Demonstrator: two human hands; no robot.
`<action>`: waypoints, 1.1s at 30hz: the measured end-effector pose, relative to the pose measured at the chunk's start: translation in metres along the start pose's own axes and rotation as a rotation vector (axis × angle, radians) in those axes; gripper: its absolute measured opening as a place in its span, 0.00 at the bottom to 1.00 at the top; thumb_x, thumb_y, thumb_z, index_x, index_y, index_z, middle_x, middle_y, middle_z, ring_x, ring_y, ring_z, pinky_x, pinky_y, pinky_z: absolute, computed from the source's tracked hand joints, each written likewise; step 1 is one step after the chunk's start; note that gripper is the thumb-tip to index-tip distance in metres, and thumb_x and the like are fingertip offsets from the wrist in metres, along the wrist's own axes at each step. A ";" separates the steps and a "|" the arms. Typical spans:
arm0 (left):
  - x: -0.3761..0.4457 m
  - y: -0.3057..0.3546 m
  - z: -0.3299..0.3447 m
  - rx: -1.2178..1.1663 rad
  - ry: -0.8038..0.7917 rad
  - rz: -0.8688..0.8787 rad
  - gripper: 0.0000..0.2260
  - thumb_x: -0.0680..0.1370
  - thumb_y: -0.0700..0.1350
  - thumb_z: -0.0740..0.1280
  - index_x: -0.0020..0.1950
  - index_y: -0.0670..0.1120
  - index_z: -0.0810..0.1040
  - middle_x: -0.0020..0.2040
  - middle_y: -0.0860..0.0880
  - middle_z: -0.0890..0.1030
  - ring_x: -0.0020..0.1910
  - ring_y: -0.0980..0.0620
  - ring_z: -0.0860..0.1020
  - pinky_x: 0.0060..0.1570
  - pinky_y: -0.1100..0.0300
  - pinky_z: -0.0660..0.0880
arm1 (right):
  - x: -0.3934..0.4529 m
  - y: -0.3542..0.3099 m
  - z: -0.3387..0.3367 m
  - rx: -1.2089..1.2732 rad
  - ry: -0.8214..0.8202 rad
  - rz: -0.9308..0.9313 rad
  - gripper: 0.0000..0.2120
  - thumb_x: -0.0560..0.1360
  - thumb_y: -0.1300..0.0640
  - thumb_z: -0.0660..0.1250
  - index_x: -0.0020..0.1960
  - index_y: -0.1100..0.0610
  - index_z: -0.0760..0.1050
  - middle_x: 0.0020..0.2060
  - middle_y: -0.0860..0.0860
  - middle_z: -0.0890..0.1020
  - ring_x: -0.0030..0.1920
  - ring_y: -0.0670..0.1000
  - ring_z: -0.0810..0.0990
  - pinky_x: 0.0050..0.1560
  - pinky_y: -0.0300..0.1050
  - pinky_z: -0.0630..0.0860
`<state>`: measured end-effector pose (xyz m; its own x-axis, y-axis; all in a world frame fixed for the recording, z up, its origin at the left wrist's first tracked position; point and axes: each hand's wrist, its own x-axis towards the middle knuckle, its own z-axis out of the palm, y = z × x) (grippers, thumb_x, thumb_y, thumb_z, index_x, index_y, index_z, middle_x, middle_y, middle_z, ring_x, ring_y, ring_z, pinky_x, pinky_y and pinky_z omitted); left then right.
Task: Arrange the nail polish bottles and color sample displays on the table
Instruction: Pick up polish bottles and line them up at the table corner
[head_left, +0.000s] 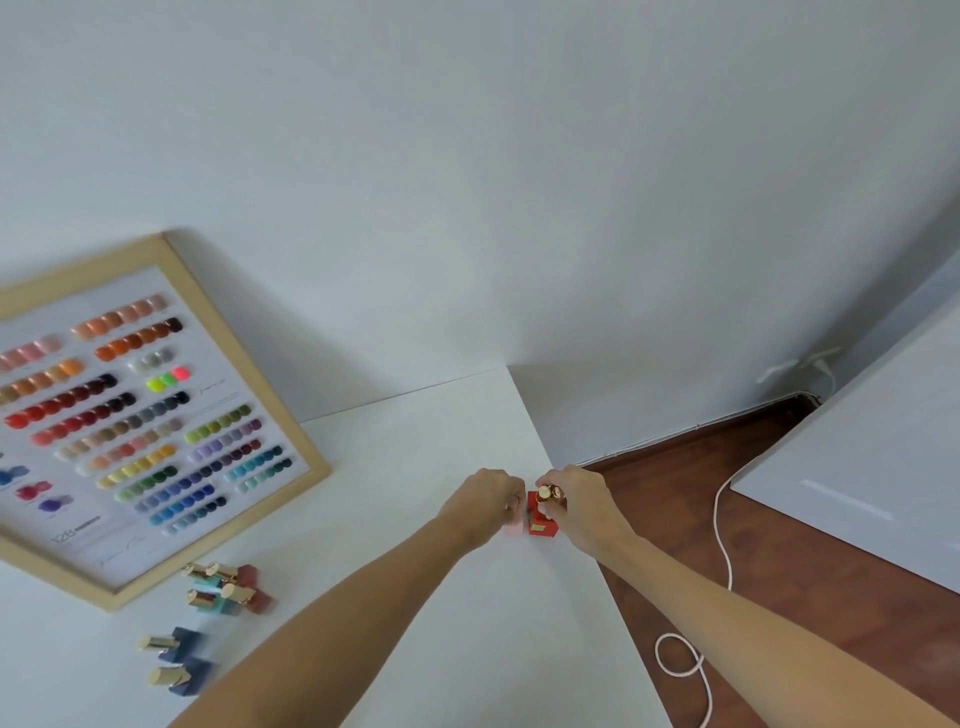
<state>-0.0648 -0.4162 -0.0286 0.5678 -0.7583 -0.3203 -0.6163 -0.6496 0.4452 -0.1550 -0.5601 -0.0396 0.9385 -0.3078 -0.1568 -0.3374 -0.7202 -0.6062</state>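
Both hands work at the far right corner of the counter (415, 467), close to its edge. The right hand (579, 499) is closed around the gold cap of a red bottle (540, 522), which stands upright on the counter just under its fingers. The left hand (485, 501) is curled over a pink bottle (514, 529) that sits just beside the red one; its cap is hidden, so whether the fingers grip it or only touch it I cannot tell. The step looks like setting these two side by side to start a row. Next, each hand would need to let go without tipping its bottle, then reach back for more. Those wait well to the left of the left hand and nearer the person: a cluster of teal and red bottles (228, 592) lying on their sides, and two blue bottles (176, 660) nearer still. Beyond them a framed sample board (135, 415) leans against the wall. Between the hands and those bottles nothing stands in the way, but the counter edge just right of the right hand leaves little room, with floor and a white cord (722, 545) below.
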 end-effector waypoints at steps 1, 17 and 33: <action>-0.001 0.000 -0.001 -0.007 0.001 -0.001 0.08 0.76 0.36 0.65 0.54 0.41 0.80 0.54 0.42 0.81 0.53 0.43 0.78 0.54 0.50 0.77 | -0.001 0.000 0.001 0.004 -0.005 -0.001 0.14 0.72 0.61 0.70 0.57 0.56 0.78 0.50 0.56 0.80 0.51 0.54 0.78 0.52 0.41 0.72; -0.055 -0.037 -0.060 -0.205 -0.075 0.007 0.22 0.71 0.43 0.75 0.63 0.50 0.75 0.63 0.47 0.74 0.53 0.49 0.82 0.56 0.51 0.78 | -0.033 -0.037 -0.010 -0.080 0.103 0.005 0.27 0.71 0.45 0.69 0.66 0.50 0.65 0.49 0.51 0.74 0.46 0.51 0.76 0.45 0.47 0.75; -0.258 -0.228 -0.123 -0.210 0.068 -0.288 0.17 0.74 0.48 0.72 0.62 0.48 0.78 0.62 0.48 0.80 0.54 0.52 0.80 0.55 0.63 0.74 | -0.040 -0.191 0.088 -0.082 0.028 -0.316 0.20 0.76 0.51 0.66 0.66 0.52 0.66 0.44 0.48 0.72 0.38 0.46 0.71 0.44 0.41 0.69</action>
<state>-0.0038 -0.0659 0.0559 0.7409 -0.5360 -0.4047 -0.3042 -0.8050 0.5093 -0.1220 -0.3559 0.0140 0.9957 -0.0769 0.0510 -0.0356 -0.8301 -0.5565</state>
